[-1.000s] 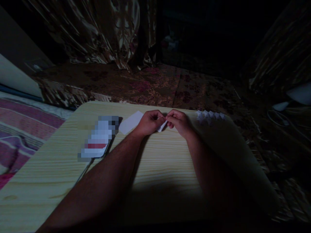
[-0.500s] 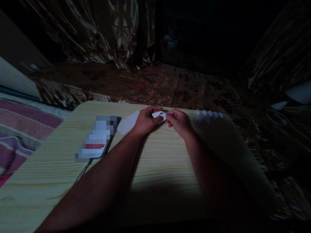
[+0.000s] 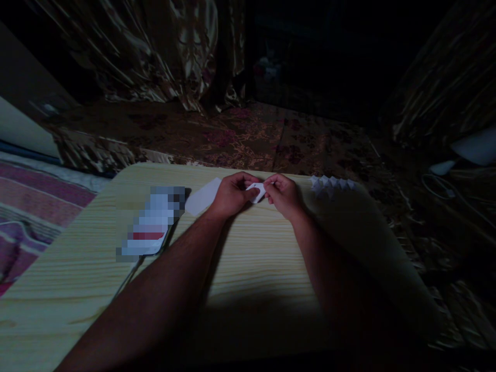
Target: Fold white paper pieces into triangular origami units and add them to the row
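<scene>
Between my two hands, near the far edge of the wooden table, is a small folded piece of white paper [image 3: 256, 192]. My left hand [image 3: 233, 194] grips its left side, the thumb lying over the paper. At its right side my right hand [image 3: 282, 194] pinches the edge between thumb and fingertips. The fingers behind the paper are partly hidden. Just left of my left hand lies a flat white sheet of paper [image 3: 202, 197], partly covered by that hand.
Several small folded white paper shapes [image 3: 332, 184] stand in a row at the table's far right. A phone with a blurred screen [image 3: 155, 219] and a cable lies on the left of the table [image 3: 256, 268]. Beyond are patterned curtains [image 3: 189, 51] and a striped bedcover [image 3: 34, 201].
The folded paper has turned a little in my fingers and shows more of its face. My right fingers have shifted slightly on its edge. The view has moved a little.
</scene>
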{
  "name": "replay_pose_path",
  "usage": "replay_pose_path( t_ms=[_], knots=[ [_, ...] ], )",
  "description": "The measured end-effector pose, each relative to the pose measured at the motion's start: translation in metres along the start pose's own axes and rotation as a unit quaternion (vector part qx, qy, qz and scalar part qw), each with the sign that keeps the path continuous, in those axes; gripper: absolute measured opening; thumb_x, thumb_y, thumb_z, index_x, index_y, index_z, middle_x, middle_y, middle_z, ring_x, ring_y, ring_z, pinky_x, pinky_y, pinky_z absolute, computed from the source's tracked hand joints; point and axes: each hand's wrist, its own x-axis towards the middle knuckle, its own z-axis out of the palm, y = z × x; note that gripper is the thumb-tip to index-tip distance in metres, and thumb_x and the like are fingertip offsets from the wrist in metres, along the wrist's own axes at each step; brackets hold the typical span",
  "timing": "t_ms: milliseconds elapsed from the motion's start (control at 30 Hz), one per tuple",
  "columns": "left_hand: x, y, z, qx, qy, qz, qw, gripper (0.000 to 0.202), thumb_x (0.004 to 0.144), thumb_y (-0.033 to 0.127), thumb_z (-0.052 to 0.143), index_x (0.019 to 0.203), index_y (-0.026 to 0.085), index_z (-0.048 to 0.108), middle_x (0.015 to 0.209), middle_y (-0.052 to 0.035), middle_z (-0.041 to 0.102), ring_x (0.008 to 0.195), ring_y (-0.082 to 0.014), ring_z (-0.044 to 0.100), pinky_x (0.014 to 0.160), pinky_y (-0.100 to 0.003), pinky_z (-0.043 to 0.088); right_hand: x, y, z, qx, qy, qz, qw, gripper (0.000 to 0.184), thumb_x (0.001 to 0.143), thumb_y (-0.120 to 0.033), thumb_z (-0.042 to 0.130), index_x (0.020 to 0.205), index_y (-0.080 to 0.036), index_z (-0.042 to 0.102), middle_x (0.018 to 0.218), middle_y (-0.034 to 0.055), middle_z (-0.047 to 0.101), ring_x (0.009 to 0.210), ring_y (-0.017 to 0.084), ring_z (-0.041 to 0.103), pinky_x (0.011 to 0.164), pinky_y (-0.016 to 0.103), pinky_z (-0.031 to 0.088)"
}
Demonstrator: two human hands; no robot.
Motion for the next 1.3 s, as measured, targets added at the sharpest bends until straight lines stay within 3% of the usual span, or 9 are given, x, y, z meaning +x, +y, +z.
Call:
replay_pose_path(
  t_ms=[233, 733, 933, 1300],
  knots=[
    [-0.0014, 0.004, 0.002, 0.025, -0.012, 0.034, 0.999, 0.034, 0.065, 0.03, 0.076, 0.094, 0.014, 0.071, 0.083, -0.0064, 0.07, 0.069, -0.0146, 0.061, 0.066, -0.026, 0.047, -0.0021, -0.0033, 0.0004, -0.02, -0.029, -0.005, 0.999, 0.014, 0.073, -0.03, 0.064, 0.075, -0.019, 0.057, 0.056, -0.0042, 0.055, 0.042, 0.007, 0.046, 0.04, 0.019, 0.035],
    [0.0001, 0.0013, 0.001, 0.022, 0.011, 0.004, 1.0, 0.032, 0.059, 0.031, 0.079, 0.082, 0.012, 0.067, 0.075, -0.0035, 0.065, 0.062, -0.0122, 0.058, 0.058, -0.024, 0.046, 0.0004, 0.0015, 0.0015, -0.006, -0.002, 0.006, 1.0, 0.011, 0.071, -0.027, 0.061, 0.073, -0.019, 0.054, 0.054, -0.0057, 0.054, 0.043, 0.007, 0.047, 0.04, 0.018, 0.038],
    [-0.0016, 0.0035, 0.0023, 0.005, 0.008, -0.016, 1.0, 0.035, 0.061, 0.031, 0.078, 0.089, 0.011, 0.068, 0.077, -0.0055, 0.067, 0.063, -0.0129, 0.06, 0.058, -0.024, 0.048, 0.0004, 0.0005, 0.003, -0.001, 0.012, 0.011, 1.0, 0.014, 0.07, -0.029, 0.063, 0.074, -0.019, 0.054, 0.052, -0.0062, 0.054, 0.043, 0.007, 0.049, 0.041, 0.018, 0.039],
    [-0.0016, 0.0041, 0.0024, 0.037, 0.012, -0.007, 0.999, 0.03, 0.063, 0.031, 0.077, 0.084, 0.011, 0.068, 0.074, -0.0049, 0.067, 0.06, -0.0117, 0.058, 0.056, -0.022, 0.046, -0.0008, -0.0006, 0.0049, -0.003, 0.01, -0.002, 1.0, 0.014, 0.071, -0.029, 0.063, 0.073, -0.019, 0.054, 0.052, -0.0067, 0.053, 0.043, 0.007, 0.047, 0.041, 0.018, 0.038]
  ],
)
